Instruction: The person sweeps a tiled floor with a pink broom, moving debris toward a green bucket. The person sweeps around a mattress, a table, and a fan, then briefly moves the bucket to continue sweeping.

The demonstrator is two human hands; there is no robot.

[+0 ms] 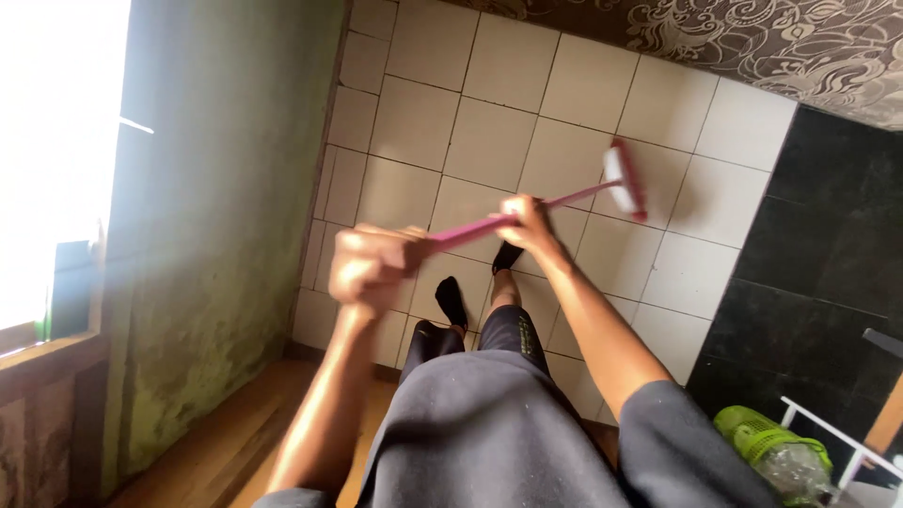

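A pink long-handled brush [564, 199] stretches over the white tiled floor [489, 141]. Its red-and-white head [625, 179] rests on the tiles, far from me. My left hand [369, 263] is closed round the near end of the handle. My right hand [527, 224] grips the handle further along, closer to the head. Below my arms I see my dark trousers and my two feet in black socks [451, 299] standing on the tiles.
A greenish wall [216, 235] and a bright window run along the left. A dark patterned surface [752, 38] edges the top, black tiles [818, 254] lie right. A green plastic basket [767, 440] and white frame sit lower right. Wooden floor [245, 452] lies below.
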